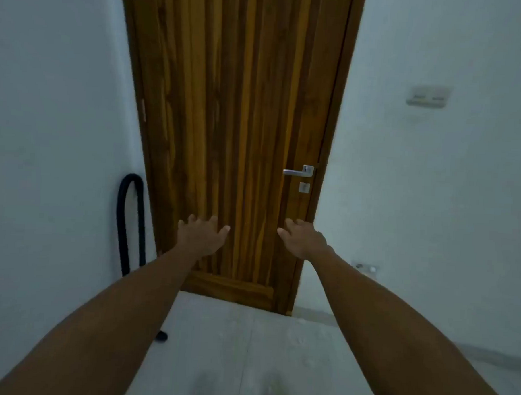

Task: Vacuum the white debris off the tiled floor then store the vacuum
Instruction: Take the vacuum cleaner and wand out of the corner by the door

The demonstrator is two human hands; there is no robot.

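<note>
Honestly it's hard to call how far along you are. The tiled floor [217,344] in front of you is pale and a bit blurry, with a few faint whitish specks near the door threshold that might be white debris [299,339], but I can't say for sure. The vacuum itself isn't clearly in view. All you get is a black hose [131,221] looped up against the left wall beside the wooden door [235,121], and a dark tip on the floor below it. So it could be parked there waiting or already stored; my guess is it's standing ready.

Both your arms are stretched straight out toward the closed door. Your left hand [202,235] has its fingers spread and loose, holding nothing. Your right hand [303,238] is the same, relaxed and empty, sitting below the metal door handle [299,171] and not touching it.
</note>
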